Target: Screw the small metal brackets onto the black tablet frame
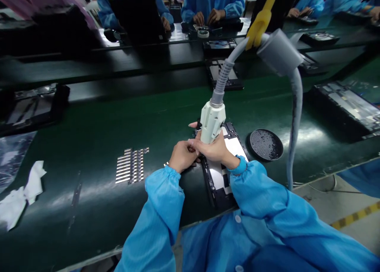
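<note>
My right hand point(218, 148) is wrapped round a white electric screwdriver point(212, 119) that stands nearly upright, its grey cable running up to a yellow strap. Beneath it lies an opened tablet-like device point(219, 194), black with white panels inside. At the device's left edge is my left hand point(184, 155), its fingers curled in close to the right hand. What those fingers hold, if anything, is hidden, and so is the screwdriver's tip. A round black dish point(265, 144) filled with tiny screws sits to the right of the device.
Strips of small metallic parts point(132, 166) lie on the green table point(97, 121) to the left, with crumpled white paper point(32, 183) farther off. A grey hanging cable point(294, 125) drops on the right. Other opened devices point(352, 105) and co-workers in blue sleeves point(212, 0) are across the line.
</note>
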Available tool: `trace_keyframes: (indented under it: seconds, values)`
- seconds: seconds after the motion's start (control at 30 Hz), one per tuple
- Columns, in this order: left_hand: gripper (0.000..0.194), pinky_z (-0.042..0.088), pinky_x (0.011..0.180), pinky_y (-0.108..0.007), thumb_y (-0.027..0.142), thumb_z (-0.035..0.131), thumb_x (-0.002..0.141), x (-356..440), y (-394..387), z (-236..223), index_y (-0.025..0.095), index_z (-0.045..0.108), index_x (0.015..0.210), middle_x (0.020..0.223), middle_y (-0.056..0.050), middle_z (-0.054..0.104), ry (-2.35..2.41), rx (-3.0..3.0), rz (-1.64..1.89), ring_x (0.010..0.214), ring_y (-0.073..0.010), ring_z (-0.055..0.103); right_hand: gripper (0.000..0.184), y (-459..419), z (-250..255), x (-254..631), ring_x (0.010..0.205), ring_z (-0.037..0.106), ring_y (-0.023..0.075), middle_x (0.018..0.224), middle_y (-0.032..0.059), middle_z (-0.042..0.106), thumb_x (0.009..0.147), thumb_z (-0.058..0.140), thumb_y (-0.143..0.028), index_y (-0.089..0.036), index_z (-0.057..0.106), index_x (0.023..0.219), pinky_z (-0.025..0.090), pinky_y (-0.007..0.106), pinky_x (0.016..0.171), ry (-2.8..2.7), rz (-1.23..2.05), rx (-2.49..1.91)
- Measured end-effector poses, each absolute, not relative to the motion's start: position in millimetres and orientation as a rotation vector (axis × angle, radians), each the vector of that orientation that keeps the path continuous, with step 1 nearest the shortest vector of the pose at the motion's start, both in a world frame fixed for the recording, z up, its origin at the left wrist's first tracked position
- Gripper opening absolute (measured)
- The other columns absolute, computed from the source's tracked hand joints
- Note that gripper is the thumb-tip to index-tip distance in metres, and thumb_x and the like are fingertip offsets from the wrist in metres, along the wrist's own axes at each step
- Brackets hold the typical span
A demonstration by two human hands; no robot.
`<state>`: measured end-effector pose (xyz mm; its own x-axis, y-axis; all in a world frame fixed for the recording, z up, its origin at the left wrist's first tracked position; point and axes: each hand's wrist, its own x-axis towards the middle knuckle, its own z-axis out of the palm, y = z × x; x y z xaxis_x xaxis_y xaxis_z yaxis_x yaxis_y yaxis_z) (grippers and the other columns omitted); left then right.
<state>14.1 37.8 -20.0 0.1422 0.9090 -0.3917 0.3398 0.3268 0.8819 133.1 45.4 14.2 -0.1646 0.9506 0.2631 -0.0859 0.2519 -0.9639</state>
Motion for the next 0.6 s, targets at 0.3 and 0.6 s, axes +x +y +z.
trace_keyframes:
  seconds: [0.3,0.6]
  values:
    - [0.014,0.045,0.039,-0.018,0.002,0.056,0.064,14.9,38.3,-15.5,0.011,0.063,0.071,0.053,0.0,0.059,1.406,1.199,0.627,0.046,-0.0127,0.059,0.019,45.0,11.4,133.5,0.075,0.064,0.0199,0.055,0.0001,0.055,0.07,0.069,-0.022,-0.019,0.051,0.062,0.055,0.034,0.073,-1.487,1.117,-0.907]
    - [0.006,0.049,0.056,-0.021,0.015,0.06,0.062,5.4,44.4,-21.5,0.015,0.065,0.059,0.056,-0.002,0.065,1.371,1.46,0.737,0.06,-0.0165,0.063,0.023,42.2,-8.6,130.4,0.068,0.059,0.0159,0.074,0.0034,0.061,0.07,0.07,-0.034,-0.017,0.056,0.074,0.053,0.031,0.073,-1.587,0.915,-0.876]
